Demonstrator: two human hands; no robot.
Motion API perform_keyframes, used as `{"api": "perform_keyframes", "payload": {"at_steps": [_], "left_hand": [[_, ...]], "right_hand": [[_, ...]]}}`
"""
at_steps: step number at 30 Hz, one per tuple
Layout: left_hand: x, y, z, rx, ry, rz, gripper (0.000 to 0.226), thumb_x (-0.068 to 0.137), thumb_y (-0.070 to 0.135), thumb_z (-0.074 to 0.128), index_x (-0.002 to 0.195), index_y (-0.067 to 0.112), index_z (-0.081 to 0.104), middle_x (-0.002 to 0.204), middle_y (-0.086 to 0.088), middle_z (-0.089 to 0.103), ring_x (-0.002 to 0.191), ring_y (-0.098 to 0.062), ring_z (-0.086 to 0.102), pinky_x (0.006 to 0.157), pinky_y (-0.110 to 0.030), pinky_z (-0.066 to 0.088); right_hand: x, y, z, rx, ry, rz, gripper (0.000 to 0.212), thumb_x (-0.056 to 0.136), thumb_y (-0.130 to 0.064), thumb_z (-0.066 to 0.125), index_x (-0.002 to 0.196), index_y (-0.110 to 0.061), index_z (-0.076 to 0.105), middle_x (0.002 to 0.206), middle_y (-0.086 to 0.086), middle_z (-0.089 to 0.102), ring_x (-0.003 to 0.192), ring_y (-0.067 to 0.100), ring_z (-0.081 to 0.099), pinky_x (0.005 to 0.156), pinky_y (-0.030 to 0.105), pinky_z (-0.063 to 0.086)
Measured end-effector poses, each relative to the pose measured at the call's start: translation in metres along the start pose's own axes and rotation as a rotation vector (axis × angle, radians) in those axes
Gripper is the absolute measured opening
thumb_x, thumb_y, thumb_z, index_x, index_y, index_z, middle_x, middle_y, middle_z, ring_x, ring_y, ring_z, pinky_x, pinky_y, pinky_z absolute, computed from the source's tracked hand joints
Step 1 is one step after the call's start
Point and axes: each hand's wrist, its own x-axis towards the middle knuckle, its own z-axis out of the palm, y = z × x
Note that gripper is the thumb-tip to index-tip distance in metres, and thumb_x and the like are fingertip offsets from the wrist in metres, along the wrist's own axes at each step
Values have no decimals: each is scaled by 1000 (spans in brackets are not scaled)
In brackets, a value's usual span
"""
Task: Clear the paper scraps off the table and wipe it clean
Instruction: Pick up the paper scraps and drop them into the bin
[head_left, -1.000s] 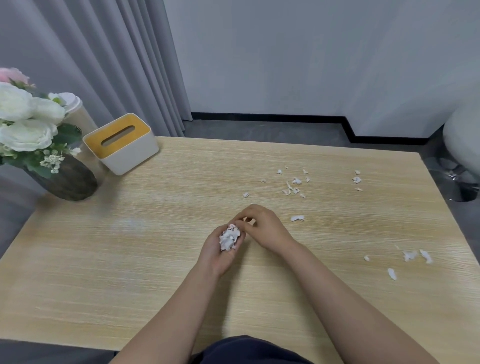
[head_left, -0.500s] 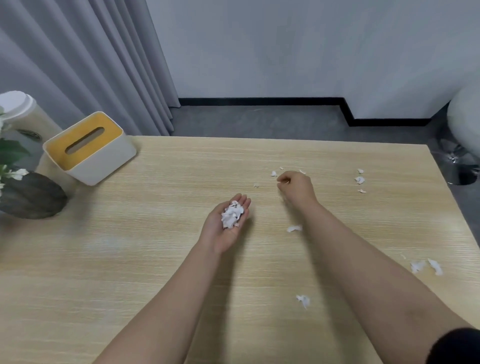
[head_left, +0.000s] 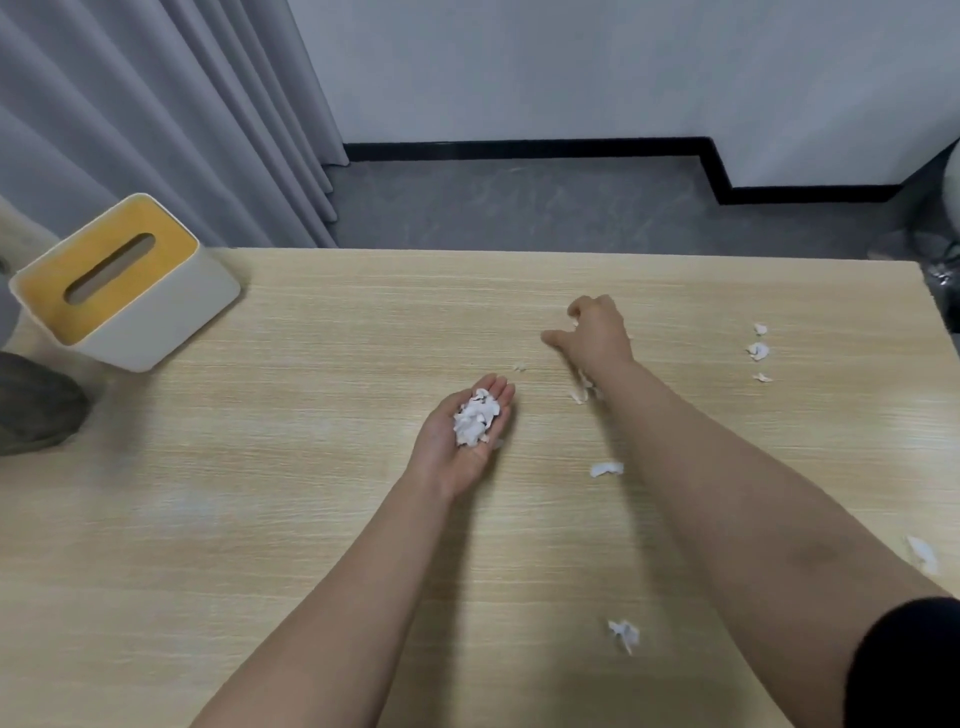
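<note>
Cupping a pile of paper scraps (head_left: 474, 422) in the upturned left hand (head_left: 462, 441) mid-table (head_left: 260, 519), right hand (head_left: 595, 332) reaching toward the far edge, fingers curled, grip unclear, loose scraps (head_left: 759, 351) near the right edge.

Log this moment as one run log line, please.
left hand: palm up, cupping collected scraps | right hand: reaching over far scraps, grasp unclear | loose scraps remain on table | wiping: not started
</note>
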Motion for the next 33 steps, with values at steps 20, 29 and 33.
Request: {"api": "perform_keyframes", "payload": {"at_steps": [20,29,33], "left_hand": [[-9,-15,1,-13,7,-16,31,97,7,35,102,-9,62,102,-21,66,110,-30,60,95,-39,47],[-13,-26,1,102,92,12,23,93,7,41,74,4,54,57,-6,60,51,-12,62,50,-18,52],[-18,-31,6,73,5,-15,25,96,7,37,88,-4,58,71,-15,67,61,-20,69,54,-24,56]], "right_hand": [[-90,-42,-14,258,-91,-318,9,90,-10,57,85,-13,64,92,2,61,79,12,55,65,13,38],[-139,-29,0,115,-208,-531,12,90,-23,59,93,-16,68,89,-3,61,86,9,47,88,30,39],[-142,-24,-11,270,-167,-501,14,89,-27,62,94,-18,71,90,-8,62,95,10,51,86,24,40]]}}
